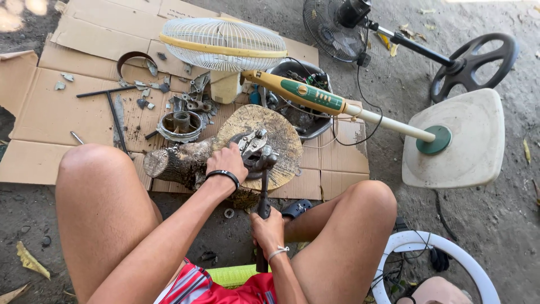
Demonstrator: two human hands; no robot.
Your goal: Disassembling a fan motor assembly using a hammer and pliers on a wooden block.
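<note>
The person sits low with bare knees spread, looking down at a log point(180, 162) that lies on flattened cardboard point(67, 112) on the dirt floor. The log's sawn end faces up as a round wooden block face point(281, 132), and a grey metal motor part point(254, 147) rests on it.

The left hand point(226, 163), with a black band at the wrist, is clenched over the left edge of the motor part, pressing it against the wood. The right hand point(269, 228), with a pale band at the wrist, grips the dark handle of a hammer point(263, 197); the handle rises from the hand up to the motor part, where its head meets the metal.

Behind the log a cream fan point(315, 95) lies on its side, its wire cage point(222, 42) to the left and its pale base point(467, 146) to the right. A dark bowl point(309, 121) of wires and parts sits under its pole. A black fan point(394, 34) lies further back. On the cardboard left of the log are a round metal ring part point(180, 125), a T-shaped tool point(112, 107) and scattered broken bits. A white ring point(444, 253) lies by the right knee.
</note>
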